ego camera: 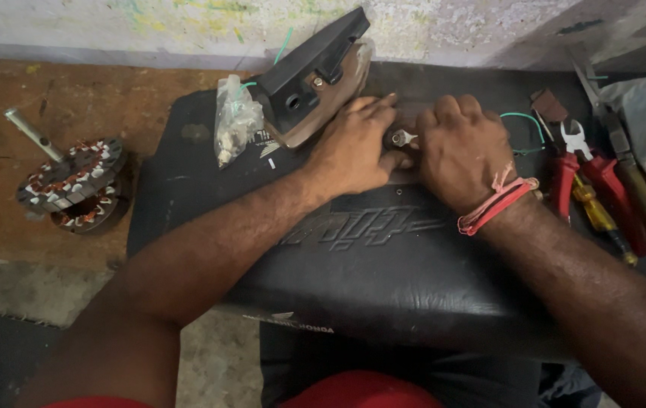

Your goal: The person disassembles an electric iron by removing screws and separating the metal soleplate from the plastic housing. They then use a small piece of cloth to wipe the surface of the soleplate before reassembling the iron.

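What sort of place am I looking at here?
Probably a small electrical repair workshop: a wound motor stator lies on the worn bench, red-handled pliers and a screwdriver sit nearby, and a dismantled clothes iron stands behind the hands.

Black seat [383,264] bears iron [315,75], bag [235,119], pliers [584,166]

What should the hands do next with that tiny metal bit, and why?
Probably keep the small metal part pinched and steady it before reaching for a tool. Both the left hand and right hand meet around it on the black padded seat, and the red-handled pliers lie just beside the right hand.
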